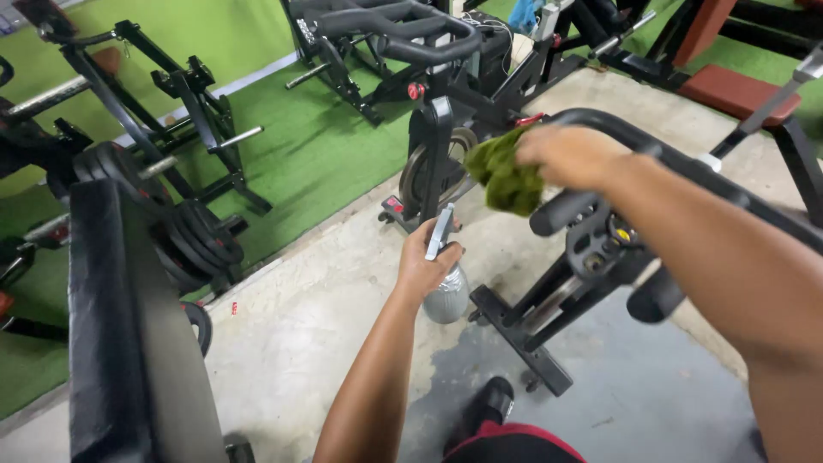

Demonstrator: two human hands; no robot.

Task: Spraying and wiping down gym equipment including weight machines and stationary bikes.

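The concrete floor point(326, 317) fills the middle of the view, with green turf point(317, 146) beyond it and a darker mat point(634, 394) under the near machine. On the turf at the left stands a black weight rack point(171, 129) loaded with plates point(193, 236), and a tall black padded upright point(129, 334) cuts across the near left. Straight ahead is a black exercise bike point(437, 129) with its flywheel point(429, 171) facing the camera. A second, nearer exercise bike point(591, 257) sits at the right, its curved handlebar point(617, 133) sweeping across under the right arm and its base bar point(519, 339) resting at the mat's edge. A red-padded bench point(729, 90) lies at the upper right.

The right hand point(570, 154) rests on the nearer bike's handlebar, its grip closed around a bunched green cloth point(506, 176) that hangs down to the left of the knuckles, pressed against or just beside the bar; the contact itself is hidden by the hand. The left hand point(426, 261) is held lower, above the concrete floor between the two bikes, its grip wrapped about the neck of a grey spray bottle point(447, 291), which hangs upright with its trigger head point(441, 231) poking up above the fingers. A black shoe point(489, 403) shows at the bottom edge.
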